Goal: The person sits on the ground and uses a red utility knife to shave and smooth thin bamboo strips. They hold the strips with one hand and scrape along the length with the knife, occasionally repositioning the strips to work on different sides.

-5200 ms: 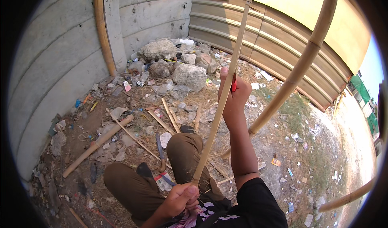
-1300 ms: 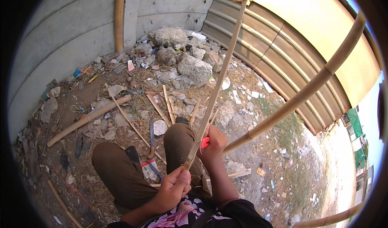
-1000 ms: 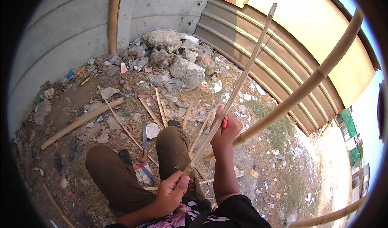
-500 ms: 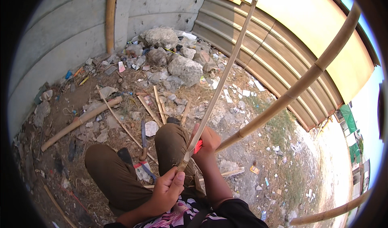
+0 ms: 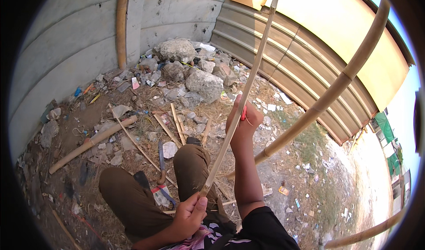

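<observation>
A long, pale split bamboo strip [image 5: 256,64] slants up and away from my lap. My left hand [image 5: 190,215] is closed on its near end, with the thumb along the top. Higher up, my right hand [image 5: 249,121] wraps round the strip with the arm stretched forward. A small red thing [image 5: 243,113] shows between that hand and the strip; the rest of it is hidden, so its kind is unclear. My bent knees [image 5: 190,163] in brown trousers lie below the strip.
A wooden-handled blade [image 5: 162,161] lies by my knees, near a blue curved object [image 5: 168,196]. Cut bamboo pieces [image 5: 93,144] and litter cover the ground. A thick bamboo pole [image 5: 327,93] slants past on the right. Rocks [image 5: 203,85] lie before the concrete wall [image 5: 66,59].
My right hand has slid up the bamboo strip, away from me, with the red thing, and its arm has straightened. My left hand still grips the near end.
</observation>
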Motion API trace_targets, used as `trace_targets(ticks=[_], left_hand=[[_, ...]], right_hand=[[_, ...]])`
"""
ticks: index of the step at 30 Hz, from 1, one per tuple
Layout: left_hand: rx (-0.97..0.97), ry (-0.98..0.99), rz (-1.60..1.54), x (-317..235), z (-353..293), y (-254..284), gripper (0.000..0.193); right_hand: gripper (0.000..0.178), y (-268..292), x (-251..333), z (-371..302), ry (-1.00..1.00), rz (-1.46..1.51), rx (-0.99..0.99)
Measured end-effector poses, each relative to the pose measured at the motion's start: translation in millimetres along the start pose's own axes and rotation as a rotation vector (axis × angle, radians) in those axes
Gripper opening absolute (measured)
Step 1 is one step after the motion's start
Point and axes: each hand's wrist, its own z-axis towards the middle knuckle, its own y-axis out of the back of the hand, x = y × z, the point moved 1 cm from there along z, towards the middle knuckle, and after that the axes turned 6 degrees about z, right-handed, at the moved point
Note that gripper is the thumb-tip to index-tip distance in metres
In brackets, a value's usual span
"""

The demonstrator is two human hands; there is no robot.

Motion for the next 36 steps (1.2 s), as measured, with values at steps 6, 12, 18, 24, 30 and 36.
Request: trace_targets(ticks=[6,12,18,24,30,36], left_hand=[[-0.002,0.014,0.007,7.0,-1.9,4.1,0.027],[0.081,0.066,0.001,3.0,-2.2,1.5,0.022],[0.081,0.075,0.07,16.6,-3.5,-1.2,0.024],[0.007,0.009,0.077,11.3,-0.6,-0.1,0.026],[-0.027,-0.054,0.122,12.3,-3.0,1.3,0.026],[-0.036,-0.029,0.146,17.7,-5.9,0.1,0.027]], right_hand=[[0.037,3.6,-23.7,37.6,-0.01,0.002,0.078],[0.04,5.7,-32.5,76.5,-0.069,0.033,0.06],[0.055,28.2,-45.6,141.9,-0.283,0.005,-0.141],[0.052,34.5,-22.2,56.6,-0.008,-0.078,0.078],[0.031,51.1,8.5,-66.4,0.108,-0.084,0.228],[0.026,58.2,16.5,-102.8,-0.049,-0.097,0.188]])
